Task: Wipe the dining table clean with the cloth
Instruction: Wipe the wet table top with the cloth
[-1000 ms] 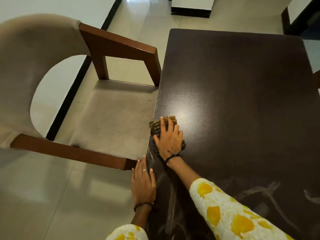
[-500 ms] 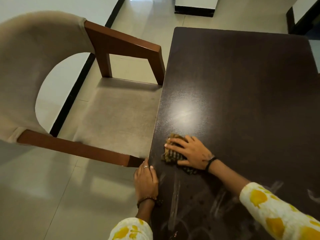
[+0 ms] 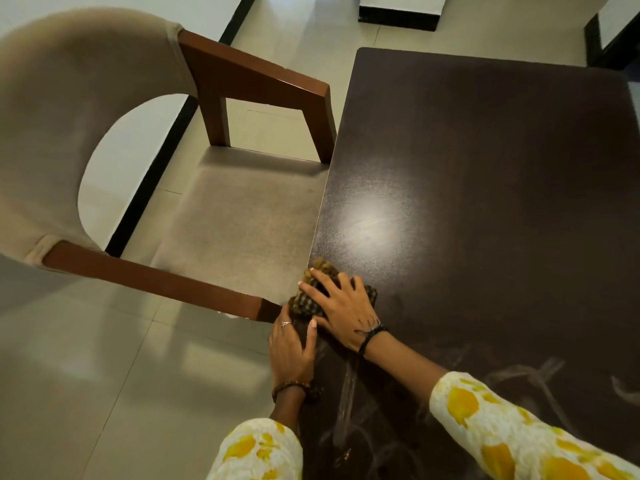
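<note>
The dark brown dining table (image 3: 485, 188) fills the right half of the view, with pale wipe streaks near its front. A bunched brown checked cloth (image 3: 311, 303) lies at the table's left edge. My right hand (image 3: 341, 308) presses flat on top of it, fingers spread toward the edge. Just below, my left hand (image 3: 292, 348) rests palm down on the table's left edge, fingertips touching the cloth.
A beige upholstered chair (image 3: 242, 216) with brown wooden arms stands pushed against the table's left side. Pale tiled floor (image 3: 104, 375) lies below and behind it. A black-based white block (image 3: 398, 12) stands beyond the table.
My right hand has slid the cloth leftward to the table's left edge, close to my left hand. The left hand has stayed on the edge.
</note>
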Demonstrator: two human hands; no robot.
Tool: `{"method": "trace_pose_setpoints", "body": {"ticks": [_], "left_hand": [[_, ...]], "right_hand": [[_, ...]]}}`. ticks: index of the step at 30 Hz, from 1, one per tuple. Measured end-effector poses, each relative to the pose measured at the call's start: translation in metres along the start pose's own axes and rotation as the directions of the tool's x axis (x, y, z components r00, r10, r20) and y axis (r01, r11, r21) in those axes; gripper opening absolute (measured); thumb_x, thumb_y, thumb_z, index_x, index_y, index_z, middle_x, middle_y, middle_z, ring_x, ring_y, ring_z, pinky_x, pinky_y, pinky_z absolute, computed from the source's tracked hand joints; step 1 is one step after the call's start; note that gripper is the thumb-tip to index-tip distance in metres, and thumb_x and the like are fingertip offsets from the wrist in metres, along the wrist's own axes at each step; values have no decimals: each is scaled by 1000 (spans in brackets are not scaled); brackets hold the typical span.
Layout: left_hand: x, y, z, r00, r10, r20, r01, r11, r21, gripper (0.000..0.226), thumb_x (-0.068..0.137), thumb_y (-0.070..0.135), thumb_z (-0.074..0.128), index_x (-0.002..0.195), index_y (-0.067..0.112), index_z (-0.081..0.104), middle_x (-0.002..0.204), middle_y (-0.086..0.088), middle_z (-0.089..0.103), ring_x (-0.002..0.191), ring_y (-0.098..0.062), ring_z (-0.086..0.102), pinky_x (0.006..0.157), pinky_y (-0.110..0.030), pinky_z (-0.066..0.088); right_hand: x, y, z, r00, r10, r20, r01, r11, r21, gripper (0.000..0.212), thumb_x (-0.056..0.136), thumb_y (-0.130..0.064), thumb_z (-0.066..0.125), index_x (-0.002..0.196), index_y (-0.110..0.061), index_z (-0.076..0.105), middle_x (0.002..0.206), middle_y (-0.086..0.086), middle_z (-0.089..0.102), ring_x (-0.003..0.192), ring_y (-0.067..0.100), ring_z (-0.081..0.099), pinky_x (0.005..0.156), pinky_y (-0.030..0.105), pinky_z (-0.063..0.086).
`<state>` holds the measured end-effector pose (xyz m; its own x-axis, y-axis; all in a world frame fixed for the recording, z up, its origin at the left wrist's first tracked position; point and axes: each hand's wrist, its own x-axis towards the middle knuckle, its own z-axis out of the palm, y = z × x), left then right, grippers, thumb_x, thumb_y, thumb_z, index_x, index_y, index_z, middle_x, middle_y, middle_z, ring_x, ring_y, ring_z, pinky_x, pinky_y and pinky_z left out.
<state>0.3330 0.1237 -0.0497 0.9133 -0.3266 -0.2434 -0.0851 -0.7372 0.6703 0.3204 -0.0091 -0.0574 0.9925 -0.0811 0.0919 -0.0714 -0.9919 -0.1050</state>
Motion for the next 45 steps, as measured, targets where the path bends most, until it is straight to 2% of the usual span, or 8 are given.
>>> {"method": "trace_pose_setpoints", "body": {"ticks": [8, 15, 23, 28, 34, 40, 42, 45], "left_hand": [[3, -3, 2, 994, 97, 57, -101, 992, 81, 74, 83, 55, 33, 137, 5, 35, 133, -16, 48, 121, -30, 46, 97, -39, 35], [6, -2, 4, 987, 158, 42, -161, 982, 101, 69, 85, 50, 34, 142, 12, 27, 140, -10, 42, 124, -25, 44, 97, -36, 34], [6, -3, 5, 987, 159, 36, -162, 979, 121, 65, 85, 44, 30, 141, 10, 28, 139, -12, 43, 123, -26, 44, 99, -45, 37], [6, -4, 6, 993, 114, 41, -119, 982, 147, 62, 85, 37, 33, 138, 5, 32, 133, -17, 47, 121, -31, 46, 96, -45, 37], [7, -5, 7, 990, 136, 39, -140, 981, 134, 60, 86, 31, 41, 141, 9, 27, 135, -15, 47, 121, -30, 45, 98, -42, 36], [10, -8, 9, 989, 145, 41, -149, 979, 141, 60, 86, 28, 42, 141, 10, 27, 133, -15, 48, 120, -31, 47, 98, -45, 37], [9, -9, 10, 988, 148, 39, -153, 978, 139, 60, 86, 28, 42, 142, 11, 26, 133, -15, 48, 120, -31, 47, 99, -46, 37], [9, -7, 9, 987, 158, 35, -162, 976, 144, 60, 86, 28, 41, 142, 11, 26, 134, -15, 47, 121, -30, 45, 99, -45, 37]], "right_hand": [[-40, 33, -21, 985, -155, 81, 155, 988, 8, 62, 65, -50, 71, 124, -39, 54, 134, -7, 52, 96, 21, 42, 77, 39, 43], [-10, 101, -39, 975, 84, 204, -95, 994, 45, 55, 80, -37, 62, 133, -36, 47, 143, -3, 43, 106, 32, 49, 81, 44, 39], [51, 41, -22, 970, 84, 230, -106, 991, 83, 54, 90, -40, 49, 142, -35, 32, 153, -4, 24, 127, 28, 29, 99, 44, 24], [6, 10, -17, 980, 52, 194, -82, 985, 153, 56, 85, -39, 57, 138, -32, 41, 148, -1, 35, 117, 29, 42, 95, 46, 34], [-87, 74, -33, 900, 423, 103, -429, 902, 42, 69, 66, -41, 74, 130, -34, 51, 132, 0, 54, 81, 28, 51, 64, 35, 43], [-122, 96, -39, 555, 832, -18, -828, 554, 80, 65, 63, -23, 82, 123, -10, 58, 116, 22, 56, 80, 40, 54, 62, 42, 50], [-102, 72, -31, 555, 831, -43, -822, 556, 123, 66, 58, -25, 84, 118, -10, 60, 112, 21, 58, 81, 38, 56, 62, 41, 51], [-61, 24, -15, 688, 725, -46, -709, 684, 170, 68, 52, -37, 84, 112, -16, 59, 109, 15, 61, 79, 30, 58, 60, 34, 49]]}}
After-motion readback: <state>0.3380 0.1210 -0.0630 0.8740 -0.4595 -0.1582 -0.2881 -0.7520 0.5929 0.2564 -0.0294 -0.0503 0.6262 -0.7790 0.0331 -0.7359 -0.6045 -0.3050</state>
